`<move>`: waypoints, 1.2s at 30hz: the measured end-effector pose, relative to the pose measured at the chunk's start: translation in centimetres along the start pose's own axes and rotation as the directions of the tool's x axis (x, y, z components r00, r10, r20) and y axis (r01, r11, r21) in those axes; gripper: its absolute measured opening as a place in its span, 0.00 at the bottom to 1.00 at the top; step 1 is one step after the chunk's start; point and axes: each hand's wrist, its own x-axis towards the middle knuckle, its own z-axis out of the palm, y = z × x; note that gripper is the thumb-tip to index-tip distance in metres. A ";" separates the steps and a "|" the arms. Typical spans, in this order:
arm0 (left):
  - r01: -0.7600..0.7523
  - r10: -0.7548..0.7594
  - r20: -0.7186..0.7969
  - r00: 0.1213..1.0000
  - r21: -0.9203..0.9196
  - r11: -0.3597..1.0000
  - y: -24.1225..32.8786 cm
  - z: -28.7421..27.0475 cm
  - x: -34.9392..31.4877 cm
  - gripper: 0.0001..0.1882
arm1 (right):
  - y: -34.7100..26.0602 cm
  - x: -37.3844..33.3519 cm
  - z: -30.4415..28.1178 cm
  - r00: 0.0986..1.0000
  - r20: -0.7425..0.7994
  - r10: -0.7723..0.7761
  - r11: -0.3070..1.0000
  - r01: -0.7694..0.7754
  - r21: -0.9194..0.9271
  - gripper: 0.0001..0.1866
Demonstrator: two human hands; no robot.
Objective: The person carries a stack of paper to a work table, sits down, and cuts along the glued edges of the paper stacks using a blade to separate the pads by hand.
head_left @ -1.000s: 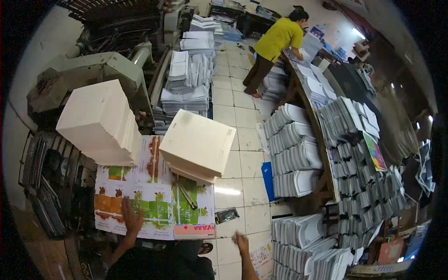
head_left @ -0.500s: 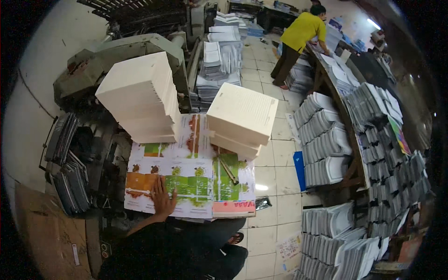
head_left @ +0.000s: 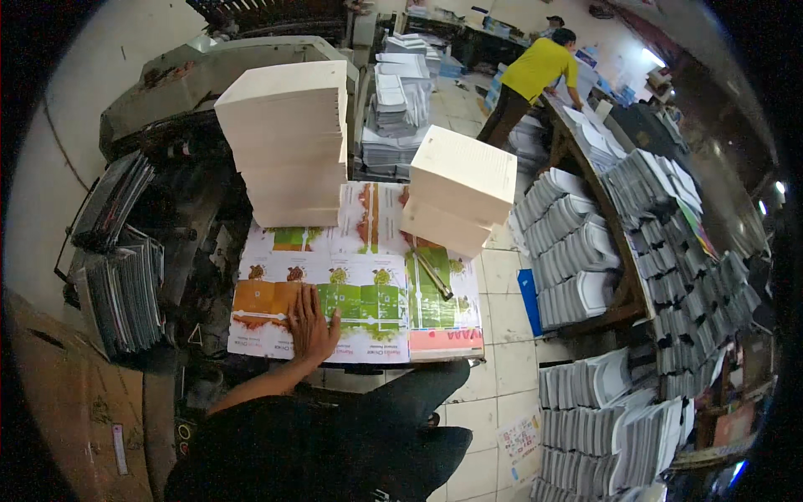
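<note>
My left hand (head_left: 311, 326) lies palm down, fingers stretched out, on a printed sheet (head_left: 368, 345) with orange and green panels that covers a low table. It holds nothing. My right hand is out of view. Beyond the hand stands a tall stack of cream paper (head_left: 288, 151), its right side slightly uneven. A shorter cream stack (head_left: 460, 180) sits to the right, its upper part offset from the lower. On the green part of the sheet, in front of that shorter stack, rests a thin cutter-like tool (head_left: 432, 274).
A machine (head_left: 192, 84) stands behind at left, above a rack of dark plates or folders (head_left: 125, 293). Bundled paper stacks (head_left: 577, 251) line a wooden bench on the right. Someone in a yellow shirt (head_left: 531, 74) leans over that bench. Tiled floor (head_left: 502, 318) runs between.
The view has shifted, so the table and stacks appear farther right and higher. My left hand stays flat on the sheet.
</note>
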 end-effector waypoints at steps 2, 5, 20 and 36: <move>-0.020 0.019 -0.032 0.999 -0.025 1.000 -0.6 1.0 -0.3 0.43 | -1.2 -0.8 -0.9 0.999 -0.005 -0.050 0.998 0.050 -0.028 0.22; -0.048 0.047 -0.110 0.993 -0.006 0.999 -1.0 1.1 -0.5 0.43 | -2.5 -2.2 -1.9 0.994 -0.029 -0.109 0.992 0.107 -0.070 0.22; -0.078 0.069 -0.200 0.977 -0.036 0.996 -9.4 0.3 0.1 0.36 | -20.0 -12.5 -13.6 0.884 0.039 -0.467 0.585 0.341 -0.736 0.23; -0.716 0.729 0.527 0.437 -0.287 0.636 16.2 13.1 -13.5 0.29 | -36.4 1.6 17.6 0.701 0.480 -0.528 0.793 0.609 -0.016 0.35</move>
